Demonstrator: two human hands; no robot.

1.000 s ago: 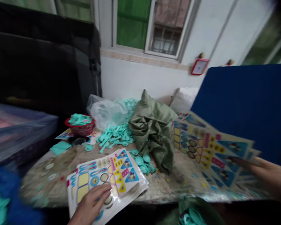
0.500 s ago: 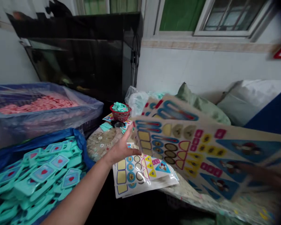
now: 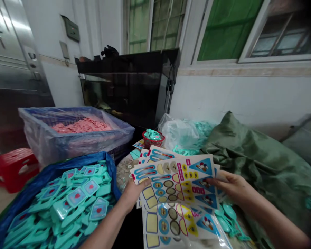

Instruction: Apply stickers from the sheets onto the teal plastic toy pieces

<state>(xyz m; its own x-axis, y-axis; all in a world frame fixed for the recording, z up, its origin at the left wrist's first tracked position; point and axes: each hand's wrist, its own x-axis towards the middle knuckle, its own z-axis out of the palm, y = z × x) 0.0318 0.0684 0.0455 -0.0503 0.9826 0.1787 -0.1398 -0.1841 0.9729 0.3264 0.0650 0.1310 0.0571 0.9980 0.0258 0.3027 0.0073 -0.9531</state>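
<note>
A fanned stack of printed sticker sheets [image 3: 171, 183] is held up between both hands. My left hand [image 3: 134, 193] grips its left edge, thumb on top and the other fingers hidden behind. At the right edge my right hand [image 3: 230, 185] pinches the same sheets. Below them lie more sticker sheets [image 3: 171, 223] with a glossy surface, partly covered by the held ones. Blue triangles, yellow shapes and thermometer pictures are printed on them.
A blue-lined container [image 3: 111, 166] of turquoise plastic pieces stands at left, a plastic-lined crate [image 3: 75, 145] of pink pieces behind it. A red basket [image 3: 153, 142] sits on the table [image 3: 123, 169]. Green sacks [image 3: 259, 155] lie at right; a red stool [image 3: 12, 167] is far left.
My left hand has taken hold of the sheets' left edge. The sheets have come down and left with my right hand. The view has turned left.
</note>
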